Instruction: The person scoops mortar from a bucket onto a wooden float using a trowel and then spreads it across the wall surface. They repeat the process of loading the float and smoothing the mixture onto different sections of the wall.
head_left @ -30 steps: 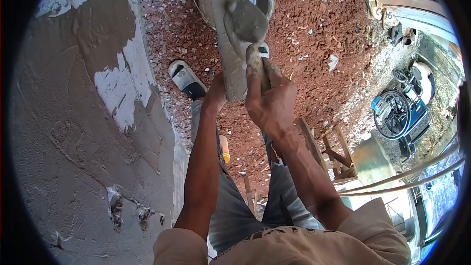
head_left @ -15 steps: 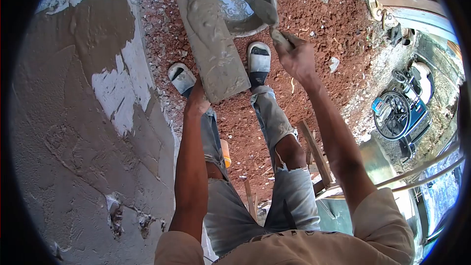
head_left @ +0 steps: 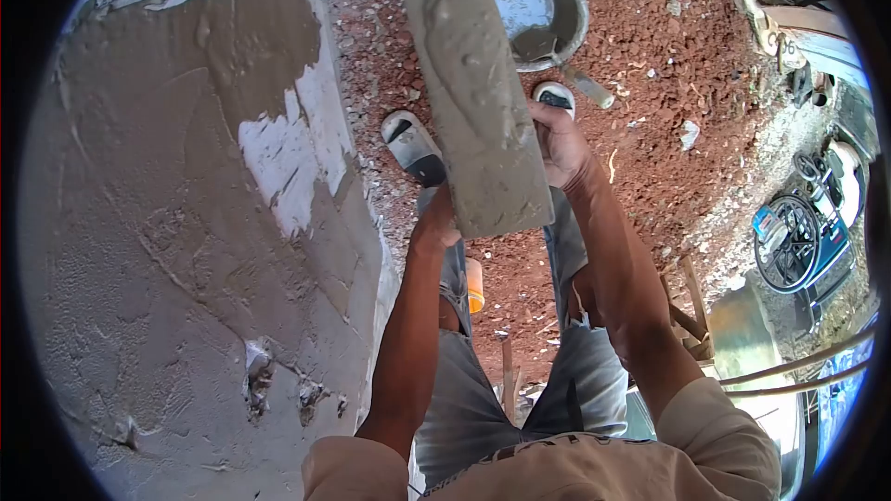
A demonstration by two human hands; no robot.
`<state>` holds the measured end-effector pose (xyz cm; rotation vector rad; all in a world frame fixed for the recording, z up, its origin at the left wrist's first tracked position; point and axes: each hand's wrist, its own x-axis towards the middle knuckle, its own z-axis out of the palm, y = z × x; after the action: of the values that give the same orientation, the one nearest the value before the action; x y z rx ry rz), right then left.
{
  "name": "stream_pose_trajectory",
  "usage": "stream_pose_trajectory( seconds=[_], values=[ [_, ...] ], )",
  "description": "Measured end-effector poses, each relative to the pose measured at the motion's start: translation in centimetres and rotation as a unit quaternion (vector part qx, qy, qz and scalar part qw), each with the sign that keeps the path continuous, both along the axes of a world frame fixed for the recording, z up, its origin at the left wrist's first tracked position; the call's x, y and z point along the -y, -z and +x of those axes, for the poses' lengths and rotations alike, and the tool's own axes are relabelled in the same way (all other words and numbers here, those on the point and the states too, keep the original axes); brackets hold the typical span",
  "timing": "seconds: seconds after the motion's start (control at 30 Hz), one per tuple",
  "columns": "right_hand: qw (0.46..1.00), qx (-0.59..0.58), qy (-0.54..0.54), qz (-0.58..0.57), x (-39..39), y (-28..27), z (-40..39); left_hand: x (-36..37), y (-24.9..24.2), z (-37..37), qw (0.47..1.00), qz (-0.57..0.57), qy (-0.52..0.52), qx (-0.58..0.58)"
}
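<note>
A long rectangular board [head_left: 487,121], its upper face coated with wet grey mortar, is held between my hands above my feet. My left hand [head_left: 440,220] grips its lower left edge, the fingers partly hidden underneath. On the right edge, my right hand [head_left: 560,147] is closed with the thumb showing and other fingers out of sight. Beyond the board stands a round bucket [head_left: 577,5] with pale, wet contents, partly covered by the board's far end. A trowel handle [head_left: 588,87] sticks out over the bucket's near rim; its blade lies inside.
On the left is a wall [head_left: 186,260] spread with grey mortar, with a bare white patch [head_left: 278,172]. Red, rubble-strewn soil [head_left: 640,167] lies underfoot. An orange cup [head_left: 474,285] is between my legs. A wheelchair [head_left: 800,241] and wooden pieces [head_left: 690,301] are at right.
My right hand has let go of the trowel, now resting in the bucket, and has taken hold of the board's right edge. The whole view has shifted rightward.
</note>
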<state>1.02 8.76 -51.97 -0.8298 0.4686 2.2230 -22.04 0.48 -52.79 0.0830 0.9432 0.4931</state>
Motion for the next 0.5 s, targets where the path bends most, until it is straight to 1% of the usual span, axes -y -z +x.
stream_pose_trajectory(
  seconds=[0.03, 0.07, 0.13, 0.2, 0.27, 0.3, 0.33, 0.37, 0.4, 0.43, 0.47, 0.5],
  values=[
    [0.999, -0.053, 0.011, 0.008, 0.9, 0.9, 0.0, 0.3, -0.1, -0.7, 1.000, -0.015, 0.020, -0.012],
    [0.999, -0.027, 0.015, 0.039, 1.9, 2.1, -0.5, 0.6, -0.1, -1.4, 0.998, -0.031, 0.042, -0.021],
    [0.996, -0.027, 0.004, 0.083, 2.4, 2.9, -2.1, -1.0, -1.9, -2.4, 0.996, -0.041, 0.072, -0.027],
    [0.993, -0.045, 0.005, 0.104, 2.7, 3.6, -3.7, -0.8, -2.2, -3.9, 0.996, -0.055, 0.061, -0.031],
    [0.990, -0.086, 0.021, 0.107, 2.3, 4.6, -6.3, 1.5, -1.9, -6.9, 0.997, -0.069, 0.011, -0.038],
    [0.994, -0.060, 0.015, 0.085, 1.9, 5.5, -7.9, 2.1, -3.1, -8.5, 0.974, -0.038, 0.120, -0.190],
    [0.997, -0.033, 0.008, 0.065, 1.5, 6.9, -9.6, 3.2, -4.6, -9.9, 0.915, -0.004, 0.224, -0.335],
    [0.999, -0.004, 0.002, 0.044, 1.0, 8.4, -11.3, 5.5, -6.4, -10.9, 0.858, 0.011, 0.261, -0.443],
    [0.998, 0.046, -0.026, -0.031, 0.6, 10.2, -13.3, 9.0, -8.1, -12.8, 0.809, 0.046, 0.293, -0.508],
    [0.998, 0.053, -0.020, -0.031, 0.5, 12.2, -15.2, 10.5, -10.6, -13.7, 0.772, 0.011, 0.334, -0.540],
    [0.998, 0.063, -0.014, -0.025, 0.0, 14.7, -17.0, 11.6, -12.3, -14.2, 0.772, -0.028, 0.329, -0.544],
    [0.997, 0.073, -0.008, -0.018, -0.6, 17.5, -18.7, 13.5, -13.0, -14.6, 0.774, -0.065, 0.312, -0.547]
  ],
)
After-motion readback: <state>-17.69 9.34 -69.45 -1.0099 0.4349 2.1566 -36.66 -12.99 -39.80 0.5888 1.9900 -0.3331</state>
